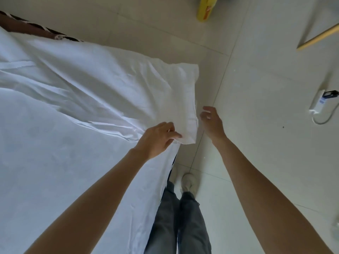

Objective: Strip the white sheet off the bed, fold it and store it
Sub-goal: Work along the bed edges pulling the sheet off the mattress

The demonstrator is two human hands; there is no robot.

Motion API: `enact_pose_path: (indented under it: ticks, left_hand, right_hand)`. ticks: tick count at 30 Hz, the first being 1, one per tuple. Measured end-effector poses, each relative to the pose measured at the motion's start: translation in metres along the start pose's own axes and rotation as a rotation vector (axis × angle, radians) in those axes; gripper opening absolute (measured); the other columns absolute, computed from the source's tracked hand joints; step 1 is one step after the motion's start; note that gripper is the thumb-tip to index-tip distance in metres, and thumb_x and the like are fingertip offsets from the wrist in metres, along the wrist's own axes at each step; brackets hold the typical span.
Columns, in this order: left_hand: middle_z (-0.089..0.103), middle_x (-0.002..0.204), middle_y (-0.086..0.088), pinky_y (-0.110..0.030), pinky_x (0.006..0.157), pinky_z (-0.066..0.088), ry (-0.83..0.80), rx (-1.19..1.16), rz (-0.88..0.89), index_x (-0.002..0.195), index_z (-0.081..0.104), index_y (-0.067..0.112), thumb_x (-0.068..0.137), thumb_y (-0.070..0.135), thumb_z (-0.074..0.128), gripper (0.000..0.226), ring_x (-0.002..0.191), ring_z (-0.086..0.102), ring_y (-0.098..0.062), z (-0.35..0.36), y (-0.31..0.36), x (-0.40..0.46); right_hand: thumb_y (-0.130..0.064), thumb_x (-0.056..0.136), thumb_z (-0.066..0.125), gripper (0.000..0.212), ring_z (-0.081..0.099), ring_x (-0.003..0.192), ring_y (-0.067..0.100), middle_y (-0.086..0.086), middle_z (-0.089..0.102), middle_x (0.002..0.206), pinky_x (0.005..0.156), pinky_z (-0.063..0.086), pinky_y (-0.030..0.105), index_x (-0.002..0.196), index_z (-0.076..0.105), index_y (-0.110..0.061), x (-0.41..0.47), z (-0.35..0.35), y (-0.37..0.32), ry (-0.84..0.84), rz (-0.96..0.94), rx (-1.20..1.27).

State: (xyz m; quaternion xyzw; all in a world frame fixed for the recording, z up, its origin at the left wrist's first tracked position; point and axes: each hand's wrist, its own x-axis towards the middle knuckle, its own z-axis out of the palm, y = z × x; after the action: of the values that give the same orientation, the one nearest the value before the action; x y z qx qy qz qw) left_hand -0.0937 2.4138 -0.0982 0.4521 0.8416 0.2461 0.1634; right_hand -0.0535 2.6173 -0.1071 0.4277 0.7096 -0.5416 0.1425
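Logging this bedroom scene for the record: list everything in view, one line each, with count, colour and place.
white sheet: one, white, spread over the bed, corner folded back at the bed edge
patterned cover: one, brown and white, far edge of bed
yellow object: one, floor, top
wooden stick: one, tan, floor, upper right
power strip: one, white, floor, right
left hand: pinches sheet corner
right hand: open, beside corner
legs: two, grey trousers
shoe: one, white

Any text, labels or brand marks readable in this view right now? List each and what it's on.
None can be read.
Yellow package at the top edge: orange marking, too blurred to read.
White power adapter on the floor: blue label patch, too small to read.
White sheet: no print visible.
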Motion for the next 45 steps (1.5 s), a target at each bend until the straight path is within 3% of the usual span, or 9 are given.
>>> enact_pose_path:
  ticks: [5, 11, 20, 28, 31, 34, 37, 39, 45]
  left_hand:
    - [0.056, 0.112, -0.003, -0.034, 0.093, 0.046, -0.239, 0.056, -0.174, 0.135, 0.046, 0.026, 0.089, 0.02, 0.058, 0.048, 0.104, 0.051, -0.022, 0.021, 0.002, -0.014]
    - [0.061, 0.103, -0.004, -0.037, 0.076, 0.049, -0.06, 0.195, -0.161, 0.117, 0.062, 0.02, 0.067, 0.014, 0.079, 0.054, 0.09, 0.058, -0.026, 0.026, 0.003, -0.01]
    - [0.067, 0.08, -0.002, -0.028, 0.057, 0.053, 0.066, 0.112, -0.092, 0.09, 0.073, 0.017, 0.07, 0.003, 0.076, 0.025, 0.077, 0.065, -0.023, 0.028, -0.005, -0.014]
    - [0.064, 0.085, -0.004, -0.034, 0.067, 0.046, 0.156, 0.294, -0.241, 0.088, 0.065, 0.015, 0.066, -0.003, 0.069, 0.028, 0.076, 0.059, -0.027, 0.014, 0.0, -0.039]
    - [0.066, 0.085, -0.001, -0.035, 0.075, 0.046, 0.218, 0.277, -0.315, 0.09, 0.063, 0.018, 0.077, 0.007, 0.067, 0.017, 0.08, 0.063, -0.025, -0.004, -0.003, -0.052]
    - [0.064, 0.077, -0.001, -0.029, 0.054, 0.049, 0.192, 0.184, -0.26, 0.089, 0.062, 0.016, 0.078, 0.006, 0.069, 0.017, 0.069, 0.061, -0.024, -0.018, 0.003, -0.072]
    - [0.065, 0.07, 0.001, -0.025, 0.044, 0.046, 0.174, 0.146, -0.344, 0.081, 0.066, 0.017, 0.068, 0.002, 0.077, 0.022, 0.064, 0.061, -0.022, -0.024, 0.008, -0.103]
    - [0.066, 0.067, 0.003, -0.024, 0.045, 0.045, 0.199, 0.132, -0.424, 0.077, 0.068, 0.018, 0.063, 0.001, 0.079, 0.025, 0.063, 0.062, -0.021, -0.026, 0.011, -0.118]
    - [0.067, 0.067, 0.004, -0.024, 0.047, 0.045, 0.26, 0.12, -0.523, 0.073, 0.065, 0.018, 0.063, -0.001, 0.077, 0.024, 0.067, 0.063, -0.021, -0.018, 0.02, -0.129]
  right_hand:
    - [-0.047, 0.089, 0.055, 0.029, 0.065, 0.084, 0.013, -0.004, 0.068, 0.088, 0.08, 0.047, 0.024, 0.1, 0.061, -0.02, -0.024, 0.005, 0.019, -0.062, -0.012, 0.078]
    - [-0.028, 0.086, 0.063, 0.021, 0.059, 0.08, 0.018, 0.001, 0.065, 0.083, 0.072, 0.043, 0.027, 0.096, 0.064, -0.01, -0.01, 0.019, 0.029, 0.175, -0.068, -0.229]
    - [-0.027, 0.092, 0.055, 0.026, 0.057, 0.097, 0.025, 0.006, 0.055, 0.106, 0.082, 0.048, 0.036, 0.109, 0.045, -0.011, 0.002, 0.036, 0.039, -0.089, 0.108, 0.114]
    - [-0.003, 0.086, 0.057, 0.022, 0.053, 0.054, 0.002, 0.004, 0.058, 0.072, 0.052, 0.038, 0.009, 0.092, 0.041, -0.018, -0.065, -0.004, 0.024, 0.203, -0.335, -0.045]
    - [0.005, 0.087, 0.049, 0.023, 0.046, 0.06, 0.012, 0.01, 0.056, 0.075, 0.055, 0.033, 0.012, 0.083, 0.054, -0.018, -0.086, -0.004, 0.024, 0.173, -0.496, -0.264]
    - [0.004, 0.089, 0.047, 0.025, 0.056, 0.084, 0.023, 0.014, 0.053, 0.107, 0.069, 0.04, 0.021, 0.09, 0.068, -0.009, -0.099, 0.006, 0.03, 0.127, -0.489, -0.481]
    - [-0.012, 0.089, 0.058, 0.014, 0.056, 0.098, 0.026, 0.02, 0.035, 0.139, 0.088, 0.05, 0.036, 0.096, 0.067, -0.003, -0.112, 0.018, 0.035, 0.046, -0.521, -0.607]
    - [-0.036, 0.078, 0.072, 0.042, 0.043, 0.12, 0.033, 0.023, 0.021, 0.149, 0.103, 0.039, 0.04, 0.102, 0.062, -0.003, -0.121, 0.029, 0.041, 0.002, -0.64, -0.748]
    - [-0.04, 0.046, 0.086, 0.079, 0.051, 0.105, 0.03, 0.012, 0.054, 0.116, 0.093, 0.038, 0.04, 0.11, 0.048, -0.013, -0.134, 0.092, 0.045, -0.013, -0.952, -1.076]
